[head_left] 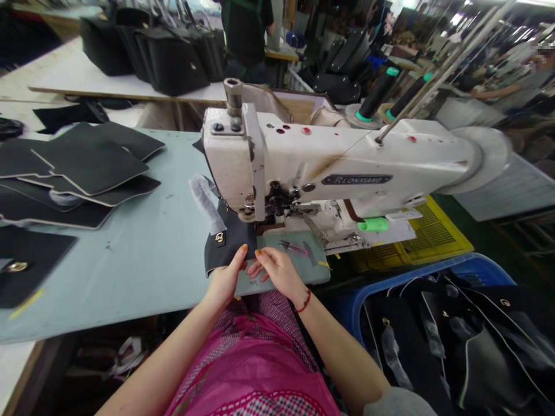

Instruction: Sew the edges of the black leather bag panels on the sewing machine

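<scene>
A black leather bag panel (229,240) with a small gold clasp lies under the needle of a white sewing machine (329,164) on the pale blue table (143,260). My left hand (225,280) grips the panel's near edge, thumb on top. Just right of it, my right hand (277,268) lies open on the table beside the panel's edge, fingers stretched toward the presser foot. A red cord circles my right wrist. Small pink-handled snips (292,247) lie on the machine bed right of my right hand.
Several black panels (82,173) are stacked at the table's left. A blue crate (433,271) of black bag pieces stands at my right, a yellow basket (437,231) behind it. Finished black bags (169,52) stand on a far table, where another person (247,29) stands.
</scene>
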`<state>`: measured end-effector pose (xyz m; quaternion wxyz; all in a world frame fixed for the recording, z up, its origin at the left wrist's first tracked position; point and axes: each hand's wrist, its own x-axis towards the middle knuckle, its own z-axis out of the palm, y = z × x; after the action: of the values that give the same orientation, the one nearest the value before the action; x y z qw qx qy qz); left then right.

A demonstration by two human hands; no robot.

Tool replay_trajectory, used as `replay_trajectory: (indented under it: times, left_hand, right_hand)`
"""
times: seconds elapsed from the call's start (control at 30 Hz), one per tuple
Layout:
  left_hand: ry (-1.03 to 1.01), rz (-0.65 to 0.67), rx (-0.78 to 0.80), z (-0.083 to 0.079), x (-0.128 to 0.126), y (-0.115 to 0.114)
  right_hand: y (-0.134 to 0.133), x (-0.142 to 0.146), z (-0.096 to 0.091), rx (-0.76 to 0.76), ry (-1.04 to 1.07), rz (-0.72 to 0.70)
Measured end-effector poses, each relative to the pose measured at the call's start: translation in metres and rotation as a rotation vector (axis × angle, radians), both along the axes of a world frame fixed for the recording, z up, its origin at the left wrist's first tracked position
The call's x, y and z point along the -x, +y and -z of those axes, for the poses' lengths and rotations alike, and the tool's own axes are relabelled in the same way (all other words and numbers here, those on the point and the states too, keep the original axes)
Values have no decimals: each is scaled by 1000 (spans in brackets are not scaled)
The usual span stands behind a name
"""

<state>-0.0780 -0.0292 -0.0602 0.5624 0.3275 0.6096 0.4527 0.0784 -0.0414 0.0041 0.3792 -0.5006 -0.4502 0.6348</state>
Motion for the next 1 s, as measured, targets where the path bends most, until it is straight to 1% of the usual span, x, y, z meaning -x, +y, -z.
replay_trajectory:
  times: [0.07, 0.17, 0.27, 0.37, 0.57, 0.63, 0.73, 0.87, 0.93, 1.0]
  left_hand:
    - [20, -28, 8, -8, -5, 2]
    - [-6, -50, -41, -18, -13, 5]
    - [-53, -65, -98, -22, -17, 8]
    - [-86, -94, -111, -23, -18, 9]
    - [-61, -118, -114, -29, -21, 11]
    - [-32, -115, -77, -28, -18, 11]
    - [9, -77, 5, -23, -8, 8]
    - [73, 94, 90, -14, 6, 4]
    - [123, 142, 97, -13, 10, 3]
    - [136, 142, 85, -12, 11, 4]
  right_hand:
    - [4, 3, 2, -45, -44, 6]
    - [7, 5, 7, -126, -97, 28]
    - [8, 7, 10, -173, -109, 56]
    - [8, 9, 9, -169, -95, 72]
    - [6, 13, 5, -147, -110, 107]
    - [5, 12, 7, -155, -130, 114]
    - [6, 11, 13, -172, -151, 118]
    - [8, 9, 21, -178, -183, 105]
    - [9, 8, 22, -186, -196, 105]
    - [8, 7, 20, -195, -201, 106]
